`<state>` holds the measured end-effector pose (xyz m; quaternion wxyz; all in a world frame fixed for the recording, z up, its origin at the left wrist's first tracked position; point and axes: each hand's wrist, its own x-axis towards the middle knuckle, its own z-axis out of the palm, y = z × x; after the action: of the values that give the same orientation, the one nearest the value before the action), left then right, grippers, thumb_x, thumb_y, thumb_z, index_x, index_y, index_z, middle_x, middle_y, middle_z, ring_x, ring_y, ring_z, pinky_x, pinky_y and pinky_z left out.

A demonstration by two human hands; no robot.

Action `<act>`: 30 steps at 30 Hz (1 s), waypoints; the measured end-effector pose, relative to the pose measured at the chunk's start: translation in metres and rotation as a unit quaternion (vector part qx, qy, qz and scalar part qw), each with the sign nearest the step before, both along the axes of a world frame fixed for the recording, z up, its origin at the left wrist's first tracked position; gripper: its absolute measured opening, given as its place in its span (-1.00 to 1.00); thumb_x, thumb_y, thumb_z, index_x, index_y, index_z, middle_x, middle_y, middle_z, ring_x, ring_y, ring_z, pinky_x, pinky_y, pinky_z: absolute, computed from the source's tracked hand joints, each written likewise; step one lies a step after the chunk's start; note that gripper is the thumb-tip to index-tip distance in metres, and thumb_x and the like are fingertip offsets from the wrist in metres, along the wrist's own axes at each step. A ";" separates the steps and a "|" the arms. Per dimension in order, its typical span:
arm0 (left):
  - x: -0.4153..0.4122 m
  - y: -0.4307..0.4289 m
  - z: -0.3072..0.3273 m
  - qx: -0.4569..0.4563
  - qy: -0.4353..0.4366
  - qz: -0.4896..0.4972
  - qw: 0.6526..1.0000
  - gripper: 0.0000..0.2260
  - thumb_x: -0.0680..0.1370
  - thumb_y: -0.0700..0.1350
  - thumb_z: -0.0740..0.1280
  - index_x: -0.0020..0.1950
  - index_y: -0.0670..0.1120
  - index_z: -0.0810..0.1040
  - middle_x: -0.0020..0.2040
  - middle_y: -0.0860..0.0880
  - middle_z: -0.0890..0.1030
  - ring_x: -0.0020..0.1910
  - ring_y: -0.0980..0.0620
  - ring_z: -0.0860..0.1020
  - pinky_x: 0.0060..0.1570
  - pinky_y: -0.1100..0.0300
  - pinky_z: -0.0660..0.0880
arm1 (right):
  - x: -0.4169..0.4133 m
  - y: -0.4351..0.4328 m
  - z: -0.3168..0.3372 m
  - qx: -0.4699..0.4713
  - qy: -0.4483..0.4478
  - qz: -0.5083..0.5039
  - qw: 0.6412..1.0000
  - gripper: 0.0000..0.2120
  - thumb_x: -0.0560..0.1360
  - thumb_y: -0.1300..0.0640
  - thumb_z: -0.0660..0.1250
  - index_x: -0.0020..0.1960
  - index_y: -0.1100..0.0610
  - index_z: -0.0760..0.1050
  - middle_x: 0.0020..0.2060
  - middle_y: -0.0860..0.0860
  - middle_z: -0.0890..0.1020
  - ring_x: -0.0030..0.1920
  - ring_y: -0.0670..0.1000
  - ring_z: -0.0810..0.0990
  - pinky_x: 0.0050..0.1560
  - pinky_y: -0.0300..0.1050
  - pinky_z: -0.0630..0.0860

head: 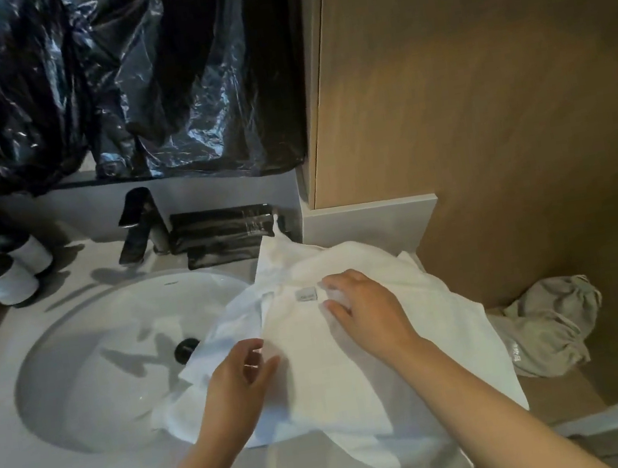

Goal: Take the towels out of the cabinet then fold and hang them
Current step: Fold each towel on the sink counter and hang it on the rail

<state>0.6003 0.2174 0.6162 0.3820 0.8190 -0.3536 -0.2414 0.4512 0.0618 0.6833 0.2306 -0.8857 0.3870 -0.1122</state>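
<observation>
Over sink [121,382] edge | left hand [238,388] grip pinching towel [345,380] fold | right hand [369,315] palm-down on towel, grip unclear

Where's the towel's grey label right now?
Head view, centre: the grey label lies on top of the white towel, just left of the right hand and right of the sink basin.
</observation>
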 end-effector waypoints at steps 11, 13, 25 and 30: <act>0.004 0.002 -0.011 0.018 0.001 -0.031 0.999 -0.59 0.57 0.08 0.28 -0.34 -0.07 0.21 -0.45 0.05 0.26 -0.47 0.13 0.23 -0.39 0.28 0.22 | 0.019 -0.018 -0.007 -0.024 0.019 -0.123 0.992 -0.81 0.62 0.04 0.23 0.04 0.07 0.60 -0.01 -0.01 0.54 -0.05 0.05 0.57 -0.15 -0.10 0.43; 0.005 0.002 -0.012 0.032 0.007 -0.029 0.999 -0.59 0.58 0.10 0.26 -0.34 -0.07 0.19 -0.44 0.04 0.26 -0.45 0.12 0.23 -0.38 0.25 0.22 | 0.025 -0.017 -0.013 -0.042 0.075 -0.132 0.988 -0.79 0.64 0.02 0.19 0.09 0.06 0.56 0.05 -0.01 0.54 -0.02 0.04 0.57 -0.19 -0.14 0.37; 0.003 0.008 -0.011 0.030 0.103 -0.016 0.994 -0.56 0.52 -0.07 0.32 -0.39 -0.04 0.10 -0.49 0.06 0.17 -0.47 0.12 0.16 -0.36 0.20 0.11 | 0.023 -0.014 -0.007 -0.059 0.092 -0.020 0.994 -0.77 0.63 -0.07 0.16 0.03 0.05 0.49 -0.08 -0.06 0.60 -0.08 0.04 0.56 -0.23 -0.08 0.37; 0.004 0.020 -0.015 -0.006 0.143 -0.038 0.989 -0.59 0.48 -0.19 0.35 -0.35 -0.12 0.11 -0.38 -0.01 0.19 -0.39 0.10 0.17 -0.28 0.18 0.16 | 0.023 -0.009 -0.010 -0.056 0.071 0.023 0.996 -0.79 0.62 -0.11 0.18 -0.09 -0.01 0.44 -0.22 -0.11 0.58 -0.18 0.01 0.53 -0.21 -0.06 0.41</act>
<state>0.6045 0.2373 0.6007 0.4242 0.7598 -0.3280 -0.3678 0.4739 0.0524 0.6733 0.1553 -0.9115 0.3752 -0.0650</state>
